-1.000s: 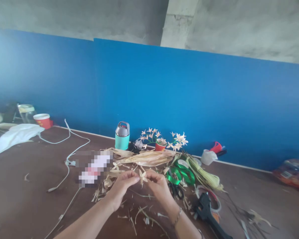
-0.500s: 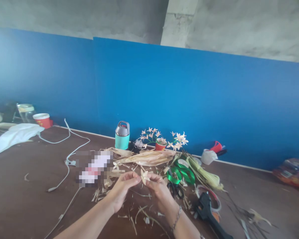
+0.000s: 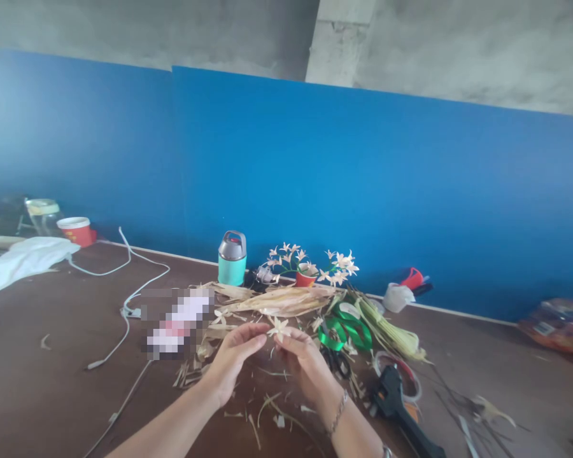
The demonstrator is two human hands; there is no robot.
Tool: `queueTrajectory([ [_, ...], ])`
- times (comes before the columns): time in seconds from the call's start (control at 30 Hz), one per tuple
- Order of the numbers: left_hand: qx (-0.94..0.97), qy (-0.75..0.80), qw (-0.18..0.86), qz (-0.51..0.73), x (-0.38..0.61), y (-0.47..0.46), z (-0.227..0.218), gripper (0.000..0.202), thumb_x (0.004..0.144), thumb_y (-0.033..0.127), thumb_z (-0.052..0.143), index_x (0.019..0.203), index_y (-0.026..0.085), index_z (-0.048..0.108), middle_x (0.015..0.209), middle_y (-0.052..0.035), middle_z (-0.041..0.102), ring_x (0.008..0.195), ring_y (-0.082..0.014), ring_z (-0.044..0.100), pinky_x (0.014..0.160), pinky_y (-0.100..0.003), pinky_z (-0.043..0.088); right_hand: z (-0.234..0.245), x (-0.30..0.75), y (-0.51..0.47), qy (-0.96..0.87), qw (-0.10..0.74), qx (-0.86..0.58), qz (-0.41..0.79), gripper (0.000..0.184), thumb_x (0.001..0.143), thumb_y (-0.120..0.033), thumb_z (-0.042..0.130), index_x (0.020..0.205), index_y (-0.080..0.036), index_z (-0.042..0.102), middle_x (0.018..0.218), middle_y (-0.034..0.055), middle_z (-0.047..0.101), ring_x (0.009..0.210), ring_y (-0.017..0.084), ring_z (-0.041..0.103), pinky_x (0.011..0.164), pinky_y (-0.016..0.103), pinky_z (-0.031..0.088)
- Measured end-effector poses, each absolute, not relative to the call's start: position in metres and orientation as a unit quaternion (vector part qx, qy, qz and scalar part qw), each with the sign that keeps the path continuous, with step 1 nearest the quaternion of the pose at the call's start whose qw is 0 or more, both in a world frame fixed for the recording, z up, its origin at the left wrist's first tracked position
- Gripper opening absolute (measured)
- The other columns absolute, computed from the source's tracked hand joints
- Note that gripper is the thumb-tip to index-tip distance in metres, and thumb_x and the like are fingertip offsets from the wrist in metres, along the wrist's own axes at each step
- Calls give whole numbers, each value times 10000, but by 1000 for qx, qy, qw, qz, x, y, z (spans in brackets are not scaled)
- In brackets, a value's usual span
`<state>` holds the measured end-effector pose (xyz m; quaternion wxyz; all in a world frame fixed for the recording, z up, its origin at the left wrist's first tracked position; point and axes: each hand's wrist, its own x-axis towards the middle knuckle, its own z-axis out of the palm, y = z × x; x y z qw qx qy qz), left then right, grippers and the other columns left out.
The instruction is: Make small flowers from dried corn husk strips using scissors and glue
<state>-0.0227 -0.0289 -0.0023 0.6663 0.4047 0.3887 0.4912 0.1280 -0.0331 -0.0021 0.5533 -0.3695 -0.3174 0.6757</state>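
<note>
A small cream star-shaped flower [image 3: 279, 327], seemingly of dried husk, is held up between my two hands over the table. My right hand [image 3: 303, 356] pinches it from below, thumb and index finger closed at its base. My left hand [image 3: 239, 353] is closed too, its thumb and fingertips at the flower's left petals. Beyond my hands lies a bundle of dried husks [image 3: 281, 301]. Behind that, a red pot [image 3: 306, 277] holds similar flowers on green stems. Green ribbon [image 3: 334, 334] and black scissors [image 3: 339, 365] lie just right of my right hand.
A black glue gun [image 3: 401, 407] lies on a tape roll [image 3: 413, 385] at right, near pale green straw [image 3: 391, 331]. A teal flask [image 3: 232, 261] stands by the blue partition [image 3: 286, 172]. White cables [image 3: 134, 296] cross the left side. Husk scraps [image 3: 253, 426] litter the table.
The flower has tipped, with its petals now spread more sideways, and it sits slightly higher. Both hands stay close together around it. The view has shifted slightly.
</note>
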Motion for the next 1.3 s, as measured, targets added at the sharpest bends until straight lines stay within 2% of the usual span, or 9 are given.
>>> queueTrajectory([
  [0.13,440,366,670,473,-21,-31,0,287,620,269,726,892,191,672,857,-28,683,860,-198,569,790,-284,389,-1,125,-34,-327,537,-362,689,192,560,-236,786,689,-162,665,648,-7,638,576,101,532,586,221,389],
  [0.2,449,362,667,472,-21,-30,-1,267,637,283,711,880,184,664,845,-27,678,851,-195,571,782,-283,391,-3,125,-33,-345,534,-352,687,273,549,-241,792,772,-171,651,692,0,650,608,116,558,606,230,401],
  [0.3,453,369,669,460,-21,-29,-4,230,651,311,697,829,172,657,783,-23,674,784,-181,571,741,-276,387,-9,126,-28,-366,530,-349,681,381,499,-230,813,814,-180,604,648,-16,634,557,117,554,564,231,392],
  [0.43,453,364,674,456,-21,-30,-5,203,646,337,704,742,174,632,718,-2,657,732,-168,557,702,-259,373,-15,128,-24,-364,516,-351,692,425,488,-224,811,833,-189,566,639,-15,637,547,129,564,558,244,395],
  [0.6,464,348,667,467,-21,-30,-3,205,636,330,721,646,171,593,704,5,629,755,-164,545,713,-247,364,-15,128,-26,-383,493,-349,699,410,494,-201,791,841,-196,572,654,-17,646,547,124,564,544,232,377],
  [0.73,479,341,657,471,-22,-30,-3,212,610,326,739,665,167,609,736,-9,619,778,-182,550,733,-262,373,-15,128,-26,-386,500,-354,689,395,497,-175,778,841,-193,586,659,-18,643,584,140,578,569,244,393],
  [0.9,499,325,655,465,-21,-29,-3,209,600,307,746,672,165,611,717,3,577,731,-158,520,706,-252,380,-13,126,-27,-384,513,-348,685,401,469,-140,781,821,-186,594,685,-18,655,588,119,569,601,234,396],
  [1.07,527,327,613,490,-21,-29,0,180,609,280,736,615,152,609,787,-16,544,780,-167,499,711,-248,386,-10,125,-29,-391,511,-343,684,411,471,-154,792,833,-186,599,663,-23,650,617,129,575,608,232,392],
  [1.3,491,323,642,492,-20,-31,2,210,567,254,766,566,151,583,756,3,515,740,-146,504,681,-234,396,-7,125,-30,-408,506,-325,688,370,508,-192,795,820,-186,598,642,-23,637,577,120,564,587,229,386],
])
